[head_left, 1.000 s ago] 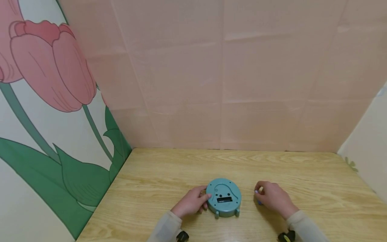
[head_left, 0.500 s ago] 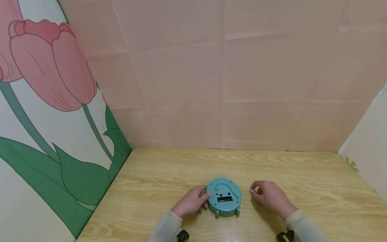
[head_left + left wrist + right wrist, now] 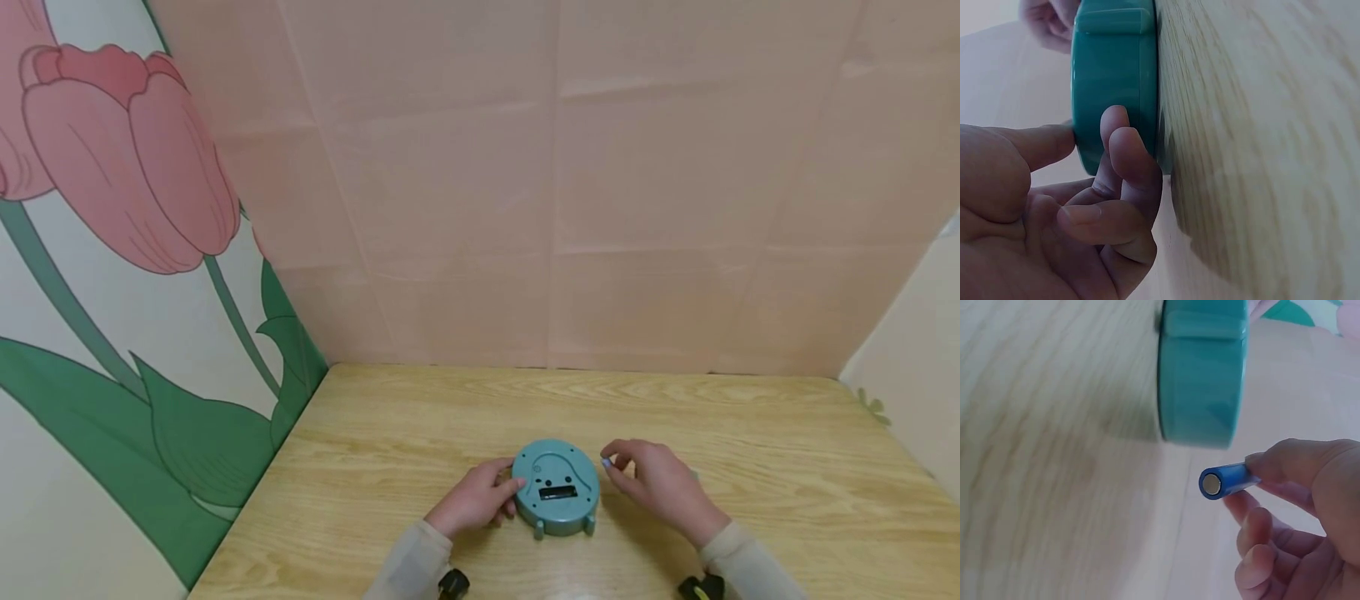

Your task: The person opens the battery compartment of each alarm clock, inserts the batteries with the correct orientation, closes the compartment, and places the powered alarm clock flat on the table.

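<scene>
- The teal round device lies on the bench at the lower centre of the head view, its flat back facing up.
- A dark oblong slot crosses that back below its middle, with small dark holes just above it; two stubby feet jut from the rim nearest the bottom of the frame.
- The left hand, left of the device, holds its edge: the thumb lies on the upper face, and in the left wrist view two fingertips rest against the side wall.
- The right hand, right of the device and apart from it, pinches a blue battery between thumb and fingers.
- In the right wrist view the battery sits right of centre, below the device and not touching it, a flat silver end towards the camera; the other fingers curl loosely beneath.
- A small teal piece shows just past the right hand in the head view, mostly hidden.
- Pale sleeves and black wrist mounts show at the bottom edge.
- Creased pink sheeting fills the upper part; a tulip mural covers the left side.
</scene>
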Tool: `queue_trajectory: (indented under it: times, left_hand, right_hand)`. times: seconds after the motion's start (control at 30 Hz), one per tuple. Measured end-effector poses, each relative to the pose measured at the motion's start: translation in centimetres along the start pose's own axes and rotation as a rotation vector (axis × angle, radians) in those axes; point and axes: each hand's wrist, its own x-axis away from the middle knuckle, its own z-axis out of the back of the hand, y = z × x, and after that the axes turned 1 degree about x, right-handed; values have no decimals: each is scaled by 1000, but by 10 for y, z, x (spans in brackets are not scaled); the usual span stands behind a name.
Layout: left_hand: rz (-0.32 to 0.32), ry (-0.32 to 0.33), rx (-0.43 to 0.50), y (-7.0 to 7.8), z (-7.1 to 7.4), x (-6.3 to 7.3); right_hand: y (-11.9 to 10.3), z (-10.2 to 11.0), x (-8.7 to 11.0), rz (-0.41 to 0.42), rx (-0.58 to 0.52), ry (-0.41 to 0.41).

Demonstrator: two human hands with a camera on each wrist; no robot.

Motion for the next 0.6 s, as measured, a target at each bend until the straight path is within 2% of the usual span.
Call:
queue_trajectory:
  times: [0.2, 0.33, 0.6]
  left_hand:
    - [0, 4, -1, 0, 0, 0]
    - [-2, 9, 2, 0, 0, 1]
    - [-8, 6, 8, -1, 0, -1]
  right_hand:
    - [-14, 1, 2, 88, 13, 82]
    - [-23, -2, 3, 104, 0, 79]
    - [-36, -8, 5, 218, -11, 94]
